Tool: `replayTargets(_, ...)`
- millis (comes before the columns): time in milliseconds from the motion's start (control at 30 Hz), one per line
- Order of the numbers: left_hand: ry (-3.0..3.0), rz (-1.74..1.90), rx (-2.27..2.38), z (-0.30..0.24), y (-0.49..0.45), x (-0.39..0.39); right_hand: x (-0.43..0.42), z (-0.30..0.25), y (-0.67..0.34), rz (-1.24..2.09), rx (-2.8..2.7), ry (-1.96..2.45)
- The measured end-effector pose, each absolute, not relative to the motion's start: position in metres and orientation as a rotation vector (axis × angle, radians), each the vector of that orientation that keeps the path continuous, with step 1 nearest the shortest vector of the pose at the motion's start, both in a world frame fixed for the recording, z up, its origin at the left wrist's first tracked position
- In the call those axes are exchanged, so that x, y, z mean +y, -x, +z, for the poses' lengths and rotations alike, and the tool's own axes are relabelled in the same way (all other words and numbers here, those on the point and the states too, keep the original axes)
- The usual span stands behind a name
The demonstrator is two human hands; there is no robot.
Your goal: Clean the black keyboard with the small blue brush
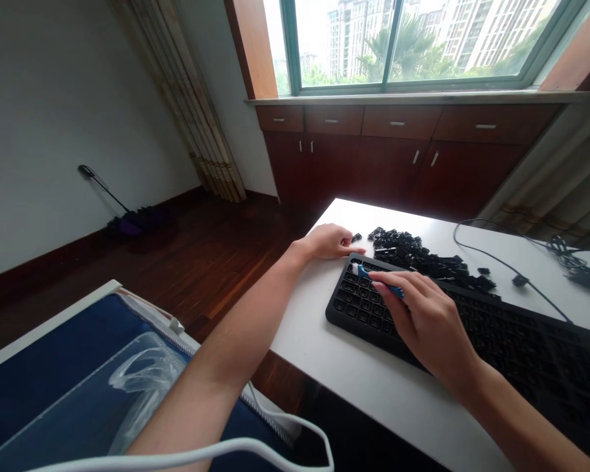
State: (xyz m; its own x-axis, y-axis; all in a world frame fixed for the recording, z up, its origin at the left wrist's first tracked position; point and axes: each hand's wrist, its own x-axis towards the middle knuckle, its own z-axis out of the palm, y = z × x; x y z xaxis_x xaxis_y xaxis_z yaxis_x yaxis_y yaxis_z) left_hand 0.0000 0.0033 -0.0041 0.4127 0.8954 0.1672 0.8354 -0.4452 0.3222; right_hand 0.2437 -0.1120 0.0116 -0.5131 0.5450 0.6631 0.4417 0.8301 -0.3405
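Note:
My right hand [425,318] holds a small blue tool with a white tip [368,273] against the upper left corner of a black keyboard [521,347] whose keycaps are off. My left hand [330,241] rests on the white table [354,387] by the keyboard's left end, fingertips touching a loose black keycap [356,236]. A pile of several removed black keycaps [423,259] lies just behind the keyboard.
A black cable [516,269] runs across the table to a bundle at the right edge. Dark wood cabinets [398,157] stand under the window. A blue zip bag with clear plastic [93,387] and a white cord [255,446] sit at lower left. An umbrella [128,223] lies on the floor.

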Motion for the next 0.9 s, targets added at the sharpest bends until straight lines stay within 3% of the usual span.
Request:
replayTargets(733, -2.478, 0.437, 1.598, -0.0041, -0.0086, 0.0039, -0.1176, 0.0155, -0.2430, 0.790, -1.969, 0.857)
replayTargets(900, -2.481, 0.453, 1.603, -0.0041, -0.0093, 0.0039, -0.1178, 0.0157, -0.2450, 0.655, -2.023, 0.827)
